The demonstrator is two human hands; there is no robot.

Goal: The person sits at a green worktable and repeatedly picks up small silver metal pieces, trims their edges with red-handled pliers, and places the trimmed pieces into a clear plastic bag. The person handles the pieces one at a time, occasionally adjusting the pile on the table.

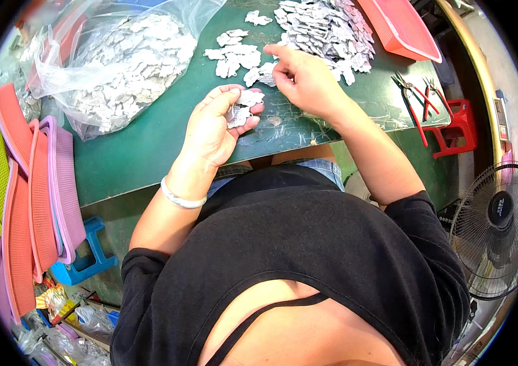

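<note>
My left hand (210,119) is cupped palm up near the front edge of the table, its thumb and fingers closed on flat, irregular silvery-grey pieces (245,108) that look like metal castings. Over the table to its right is my right hand (307,79), index finger stretched out and other fingers partly curled; I see nothing held in it. Beneath and beside that hand lie more loose grey pieces (261,74). A small cluster of the same pieces (232,57) lies beyond my left hand, and a large heap (320,30) sits beyond my right hand.
On the green table (121,168), a clear plastic bag (131,67) full of grey pieces stands left. At right are a red-pink tray (402,30) and red-handled pliers (414,104). Stacked plastic baskets (39,189), a blue stool (91,253), a red stool (457,131) and a fan (493,229) surround it.
</note>
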